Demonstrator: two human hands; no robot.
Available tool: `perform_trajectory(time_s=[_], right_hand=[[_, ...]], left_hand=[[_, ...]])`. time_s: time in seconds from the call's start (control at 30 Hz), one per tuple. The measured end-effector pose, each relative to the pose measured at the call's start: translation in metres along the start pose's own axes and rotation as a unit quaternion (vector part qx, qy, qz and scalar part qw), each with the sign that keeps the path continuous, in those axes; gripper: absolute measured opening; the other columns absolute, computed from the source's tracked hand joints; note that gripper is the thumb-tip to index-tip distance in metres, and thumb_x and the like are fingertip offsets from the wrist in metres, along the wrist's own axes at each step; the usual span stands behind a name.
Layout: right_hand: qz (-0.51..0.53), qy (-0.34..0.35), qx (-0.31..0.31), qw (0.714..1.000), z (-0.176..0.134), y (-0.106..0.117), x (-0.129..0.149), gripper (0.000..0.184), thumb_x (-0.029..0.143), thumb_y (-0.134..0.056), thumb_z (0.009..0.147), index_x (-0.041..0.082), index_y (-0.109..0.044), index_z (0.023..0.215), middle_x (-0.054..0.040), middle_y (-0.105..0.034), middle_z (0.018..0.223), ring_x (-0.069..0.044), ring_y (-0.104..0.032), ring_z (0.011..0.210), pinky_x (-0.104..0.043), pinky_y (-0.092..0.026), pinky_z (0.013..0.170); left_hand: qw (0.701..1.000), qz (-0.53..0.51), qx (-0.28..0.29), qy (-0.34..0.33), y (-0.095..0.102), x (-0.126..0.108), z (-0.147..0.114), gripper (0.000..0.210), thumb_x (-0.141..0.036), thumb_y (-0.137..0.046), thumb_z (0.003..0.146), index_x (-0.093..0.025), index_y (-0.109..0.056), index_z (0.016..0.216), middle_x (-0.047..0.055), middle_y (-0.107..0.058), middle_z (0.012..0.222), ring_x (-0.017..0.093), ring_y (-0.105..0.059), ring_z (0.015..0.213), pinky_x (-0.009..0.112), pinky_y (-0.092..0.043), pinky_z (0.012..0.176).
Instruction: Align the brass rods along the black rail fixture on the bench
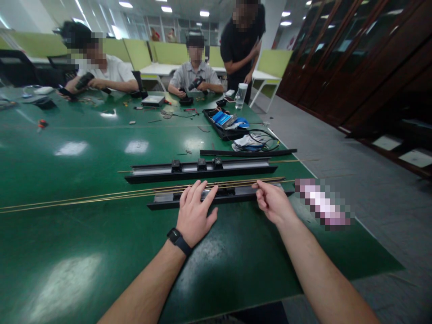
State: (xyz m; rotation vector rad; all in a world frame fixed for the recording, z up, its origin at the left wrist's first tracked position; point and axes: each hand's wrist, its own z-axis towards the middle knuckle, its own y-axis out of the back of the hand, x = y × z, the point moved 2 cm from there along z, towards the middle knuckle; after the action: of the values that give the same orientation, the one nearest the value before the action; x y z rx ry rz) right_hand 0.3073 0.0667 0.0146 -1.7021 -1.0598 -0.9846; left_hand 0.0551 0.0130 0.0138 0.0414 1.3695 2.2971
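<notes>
Several long, thin brass-coloured rods (101,196) lie across the nearer black channel rail (165,205) and reach far out to the left. My left hand (195,213), with a dark watch on its wrist, rests over the rods with its fingers spread. To its right, my right hand (273,200) has thumb and forefinger pinched at a rod near the rail's right part. Dark blocks sit inside this rail, partly hidden by rods and hands. Just beyond it lies a second black channel rail (236,171) with 3 black blocks (201,164) and a thin rod along it.
A plain black strip (236,153) lies farther back. Behind it are a black tray (219,128) of blue packets, cables and a clear bottle (240,96). A blurred pink object (320,202) lies near the right edge. Two seated people hold drills across the green table (84,166); another stands.
</notes>
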Motion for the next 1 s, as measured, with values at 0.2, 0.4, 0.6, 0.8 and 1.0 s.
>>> perform_trajectory(time_s=[0.2,0.4,0.6,0.8,1.0], right_hand=[[-0.004,-0.003,-0.008,1.000,-0.0018,-0.0019,0.0013,0.022,0.033,-0.072,0.084,0.012,-0.067,0.079,0.0024,-0.054,0.047,-0.005,-0.036,0.028,-0.015,-0.018,0.027],[-0.020,0.008,-0.008,1.000,0.0001,-0.0035,-0.0022,0.029,0.040,-0.076,0.080,0.013,-0.066,0.082,0.0021,-0.056,0.048,-0.005,-0.036,0.028,-0.015,-0.017,0.027],[-0.027,0.010,-0.002,1.000,-0.0002,-0.0030,-0.0024,0.033,0.042,-0.080,0.076,0.012,-0.067,0.082,0.0023,-0.056,0.048,-0.005,-0.036,0.028,-0.015,-0.017,0.027],[-0.003,0.004,-0.012,1.000,0.0001,0.0003,0.0004,0.027,0.036,-0.079,0.077,0.012,-0.067,0.081,0.0033,-0.054,0.047,-0.005,-0.036,0.029,-0.015,-0.019,0.027],[0.002,0.001,-0.019,1.000,0.0015,0.0009,0.0006,0.023,0.034,-0.075,0.082,0.013,-0.067,0.081,0.0030,-0.055,0.047,-0.005,-0.036,0.028,-0.015,-0.018,0.027]], left_hand=[[1.000,0.000,0.001,0.000,0.0000,-0.0003,0.0000,0.058,-0.034,-0.065,0.088,-0.030,-0.052,0.145,0.011,-0.048,0.152,0.031,-0.038,0.146,0.051,-0.026,0.121],[1.000,-0.002,-0.004,0.001,0.0000,-0.0014,0.0000,0.059,-0.036,-0.065,0.088,-0.031,-0.052,0.145,0.011,-0.048,0.152,0.032,-0.038,0.146,0.052,-0.026,0.120],[1.000,-0.001,-0.004,-0.001,-0.0002,-0.0004,-0.0002,0.059,-0.035,-0.065,0.088,-0.031,-0.052,0.145,0.012,-0.049,0.152,0.031,-0.038,0.146,0.052,-0.027,0.120],[1.000,-0.002,-0.005,-0.004,-0.0005,0.0006,-0.0002,0.059,-0.034,-0.066,0.088,-0.032,-0.052,0.145,0.011,-0.048,0.152,0.031,-0.039,0.146,0.050,-0.027,0.120],[1.000,-0.004,-0.006,0.000,-0.0003,-0.0005,-0.0002,0.057,-0.035,-0.065,0.088,-0.031,-0.053,0.144,0.011,-0.049,0.151,0.031,-0.039,0.146,0.051,-0.027,0.121]])
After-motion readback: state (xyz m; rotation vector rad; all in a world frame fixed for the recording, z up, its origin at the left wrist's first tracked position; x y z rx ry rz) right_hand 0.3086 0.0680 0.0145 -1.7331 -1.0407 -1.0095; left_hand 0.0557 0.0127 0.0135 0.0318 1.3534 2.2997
